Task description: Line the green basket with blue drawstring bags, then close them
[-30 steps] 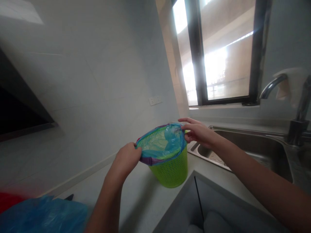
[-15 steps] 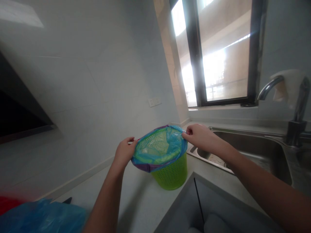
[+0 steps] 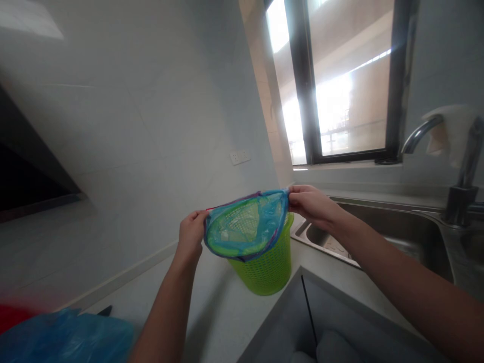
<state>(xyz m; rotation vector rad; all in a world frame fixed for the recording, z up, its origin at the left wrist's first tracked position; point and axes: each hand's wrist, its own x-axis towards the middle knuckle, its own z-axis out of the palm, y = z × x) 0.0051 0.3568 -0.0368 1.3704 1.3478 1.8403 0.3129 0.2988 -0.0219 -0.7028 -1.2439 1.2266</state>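
A green perforated plastic basket (image 3: 264, 269) stands on the counter in front of me. Inside it and across its mouth lies a thin blue plastic bag (image 3: 270, 217) with a purple-edged rim. My left hand (image 3: 192, 232) pinches the bag's rim at the left, where a bit of red shows. At the right, my right hand (image 3: 312, 204) grips the opposite side of the rim between thumb and fingers. Between the two hands the rim is pulled taut, raised off the basket's edge on the right. The basket's lattice shows through the film.
To the right is a steel sink (image 3: 397, 229) with a chrome faucet (image 3: 421, 133). A blue plastic bag (image 3: 68, 338) and something red (image 3: 15, 317) lie at lower left. A wall socket (image 3: 240, 157) and a window (image 3: 350, 91) are behind the counter (image 3: 212, 307).
Both hands have lifted the bag's rim slightly and drawn it tighter, so more of the basket's right edge is uncovered. The basket has stayed in place.
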